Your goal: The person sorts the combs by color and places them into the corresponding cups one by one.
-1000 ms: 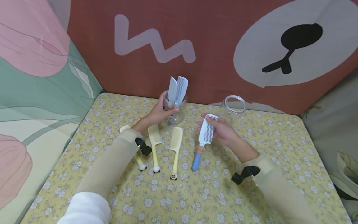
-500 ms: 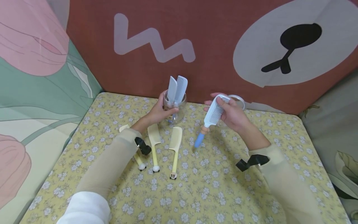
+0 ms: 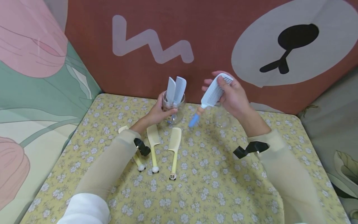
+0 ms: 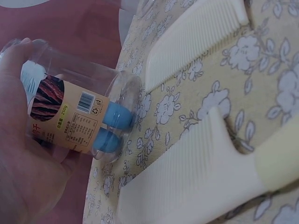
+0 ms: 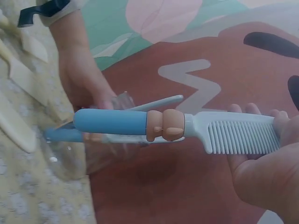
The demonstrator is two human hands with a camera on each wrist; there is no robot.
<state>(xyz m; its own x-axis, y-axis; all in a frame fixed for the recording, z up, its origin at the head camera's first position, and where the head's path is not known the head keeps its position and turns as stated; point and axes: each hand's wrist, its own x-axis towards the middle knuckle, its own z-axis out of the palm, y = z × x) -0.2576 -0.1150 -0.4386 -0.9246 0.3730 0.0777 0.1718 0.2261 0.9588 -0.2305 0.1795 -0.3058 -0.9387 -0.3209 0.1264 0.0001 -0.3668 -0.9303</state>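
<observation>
My left hand grips a clear jar near the back of the table. Two pale-blue combs stand in it teeth-up; the left wrist view shows their blue handle ends at the bottom and a printed label on the side. Raised to the right of that jar, my right hand pinches a third pale-blue comb by its toothed head. Its blue handle points down and toward the jar, apart from it in the head view. A brown figure sits between handle and head.
Cream-yellow combs with panda-tipped handles lie on the flowered tablecloth in front of the jar, one partly under my left sleeve. A second clear jar stands partly behind my right hand. A printed curtain backs the table.
My right hand has lifted the blue-handled comb up and away from me, with its handle swinging leftward toward the held jar. My left hand and the jar stay put.
</observation>
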